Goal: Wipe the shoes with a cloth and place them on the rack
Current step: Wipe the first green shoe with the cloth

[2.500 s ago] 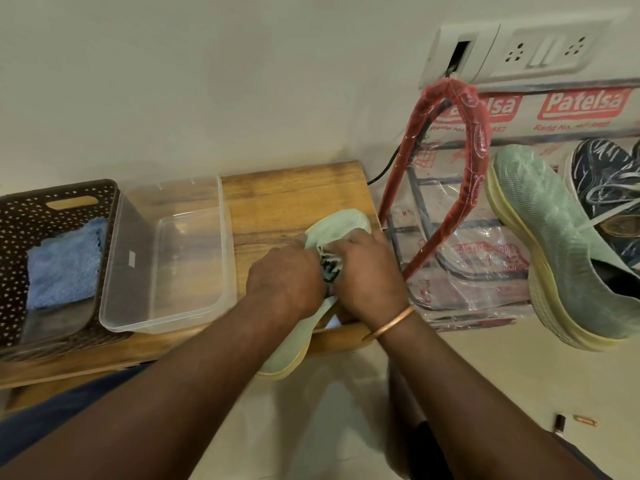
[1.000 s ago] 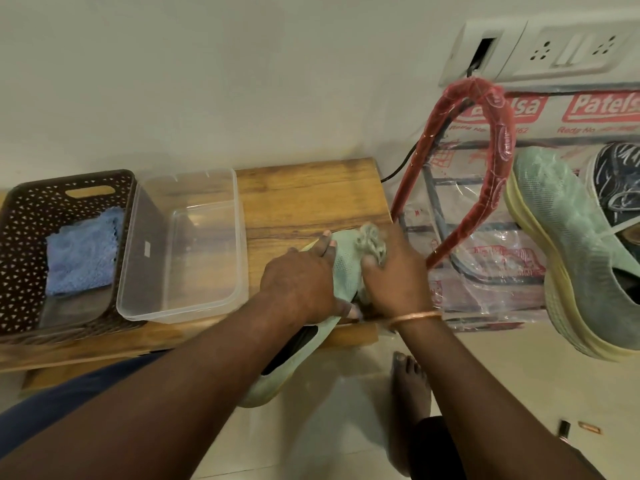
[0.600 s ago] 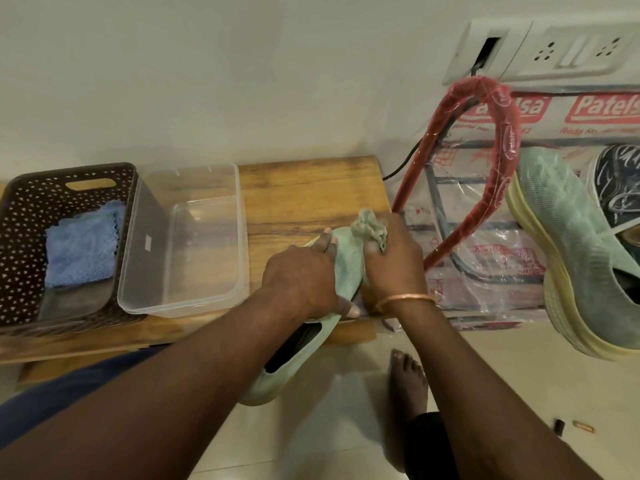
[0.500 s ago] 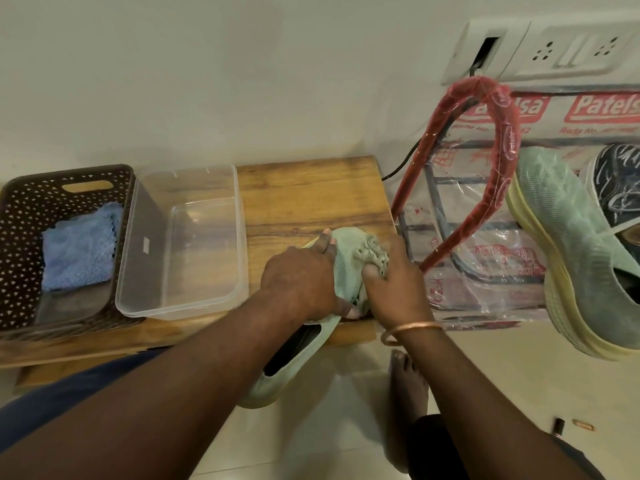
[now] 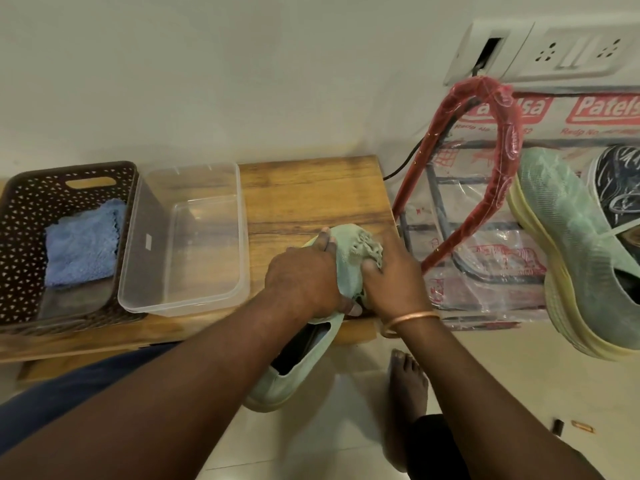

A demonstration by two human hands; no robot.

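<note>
Bench [image 5: 311, 188]: low, wooden, set against the wall. A brown basket [image 5: 20, 244] holding a folded blue cloth [image 5: 83, 244] is seen at its left end, with a clear tub [image 5: 187, 237] just beside it.

Rack [image 5: 510, 133]: right of the bench, wrapped in red and clear plastic. One mint shoe [image 5: 571, 244] is already propped on it, sole toward the bench, and a dark shoe [image 5: 614, 178] is cut off by the frame behind it.

Second mint shoe, here called the held shoe [image 5: 301, 368]: toe laid on the bench's front right corner, heel overhanging the edge above the floor.

Left hand [image 5: 304, 282]: fingers curled over the held shoe's forefoot, thumb tucked on the near side, so the shoe is gripped.

Right hand [image 5: 394, 282]: a bunched grey-green rag [image 5: 369, 244] is pinched and pressed against the toe. Wiping is judged under way and racking not yet done. A bangle [image 5: 408, 320] is worn on this wrist.

Risks:
- The held shoe could be tipped off the corner if the left grip is loosened, since most of its length is unsupported.
- A bare foot [image 5: 407, 379] lies directly below.
- The rag's colour is close to the shoe's, so missed patches could go unnoticed.
- The rack's slack plastic could be snagged, or the propped shoe knocked off, during placing.

Writing: "Patelsa" is read in white on red labels on the wrapping, the right one cut to "Patels". The smaller line beneath is not legible.
</note>
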